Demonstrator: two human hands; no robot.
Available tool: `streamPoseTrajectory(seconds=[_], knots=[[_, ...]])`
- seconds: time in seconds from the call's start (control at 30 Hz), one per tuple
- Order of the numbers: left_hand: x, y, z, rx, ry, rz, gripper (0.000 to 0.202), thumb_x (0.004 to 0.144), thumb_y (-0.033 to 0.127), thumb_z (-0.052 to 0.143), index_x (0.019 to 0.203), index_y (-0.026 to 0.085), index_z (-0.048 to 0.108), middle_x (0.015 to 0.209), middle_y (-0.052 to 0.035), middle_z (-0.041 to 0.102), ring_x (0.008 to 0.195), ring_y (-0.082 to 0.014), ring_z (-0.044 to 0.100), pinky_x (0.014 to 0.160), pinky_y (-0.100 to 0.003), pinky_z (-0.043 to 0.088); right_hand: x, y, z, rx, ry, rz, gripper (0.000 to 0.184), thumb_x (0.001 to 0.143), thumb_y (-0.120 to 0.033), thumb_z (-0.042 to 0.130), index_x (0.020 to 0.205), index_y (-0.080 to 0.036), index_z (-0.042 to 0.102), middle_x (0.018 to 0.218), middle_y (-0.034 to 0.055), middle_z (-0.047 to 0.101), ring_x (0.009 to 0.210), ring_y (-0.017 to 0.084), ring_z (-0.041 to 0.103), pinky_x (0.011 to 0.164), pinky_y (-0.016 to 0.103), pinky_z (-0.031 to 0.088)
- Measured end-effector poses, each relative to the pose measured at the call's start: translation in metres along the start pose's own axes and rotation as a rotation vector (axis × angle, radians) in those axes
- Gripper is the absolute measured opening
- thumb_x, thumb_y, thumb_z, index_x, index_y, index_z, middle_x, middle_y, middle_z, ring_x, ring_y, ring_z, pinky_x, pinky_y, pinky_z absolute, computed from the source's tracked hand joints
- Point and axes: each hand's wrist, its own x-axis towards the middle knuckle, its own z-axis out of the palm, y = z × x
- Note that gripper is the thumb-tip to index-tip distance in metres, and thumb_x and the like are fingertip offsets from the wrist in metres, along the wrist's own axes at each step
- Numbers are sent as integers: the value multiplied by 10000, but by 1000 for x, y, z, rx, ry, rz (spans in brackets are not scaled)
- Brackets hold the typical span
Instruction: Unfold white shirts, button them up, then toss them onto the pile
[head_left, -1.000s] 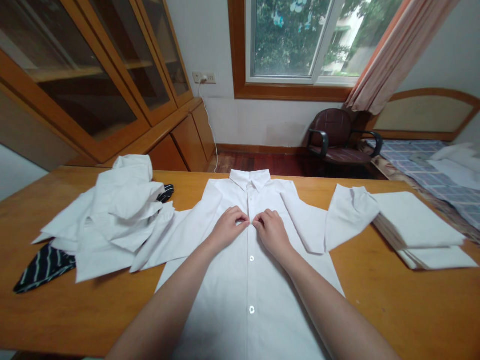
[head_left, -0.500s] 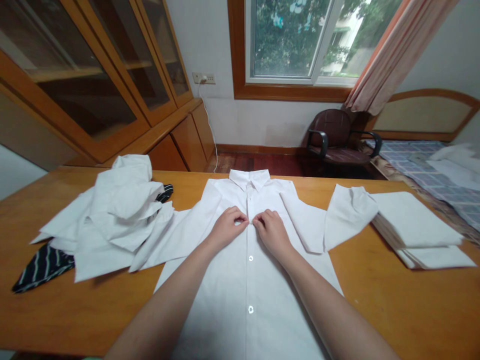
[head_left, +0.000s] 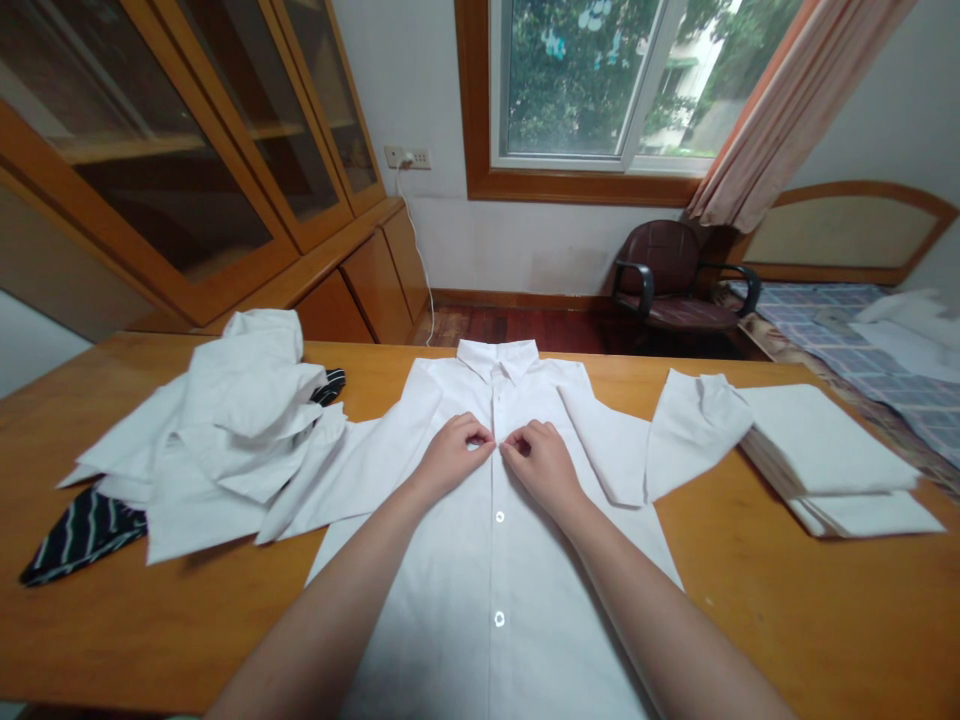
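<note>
A white button-up shirt [head_left: 495, 590] lies flat, front up, on the wooden table [head_left: 787, 620], collar toward the far edge. My left hand [head_left: 450, 458] and my right hand [head_left: 541, 464] meet at the chest of the shirt, fingers curled and pinching the button placket on either side. Two buttons show below my hands, fastened. The right sleeve [head_left: 675, 430] is folded outward over the table.
A heap of crumpled white shirts [head_left: 225, 430] with a dark striped tie [head_left: 79, 535] lies at the left. A stack of folded white cloth [head_left: 832, 460] sits at the right. Behind the table are a wooden cabinet [head_left: 187, 170], a brown armchair [head_left: 675, 275] and a bed.
Both hands stay pinched at the same spot on the placket; only the fingers shift slightly. The view has drifted a little.
</note>
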Motion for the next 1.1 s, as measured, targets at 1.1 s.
streamPoseTrajectory(seconds=[1.1], knots=[[0, -2, -1, -34, -17, -10, 72, 803, 228, 647, 752, 200, 690, 826, -15, 613, 837, -179, 597, 804, -316, 481, 0, -1, 0, -30, -12, 19, 95, 848, -214, 646, 755, -200, 659, 763, 30, 619, 823, 202, 522, 762, 310, 385]])
